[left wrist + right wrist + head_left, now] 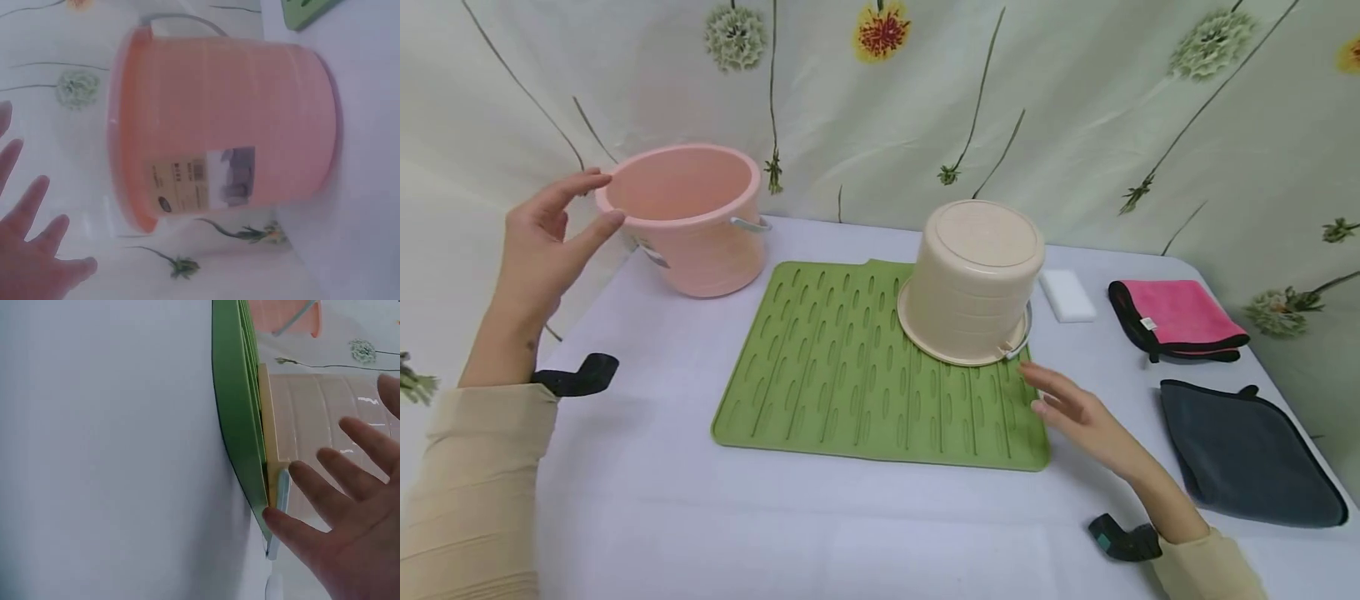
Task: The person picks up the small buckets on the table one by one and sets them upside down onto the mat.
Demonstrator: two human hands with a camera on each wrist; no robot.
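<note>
While my left grip point(553, 229) spreads empty beside the pink bucket point(715, 257), my right grip point(1090, 423), fingers apart, holds nothing near the beige bucket point(976, 287). Pink stands upright on the table point(820, 525), smooth-walled; beige sits ribbed, overturned on the green mat point(831, 375). Small print on the pink one's label point(206, 178) blurs; the beige one's inside is hidden.

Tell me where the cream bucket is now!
In the head view, the cream bucket stands upside down on the right back part of the green mat, between the pink bucket and the white block.
</note>
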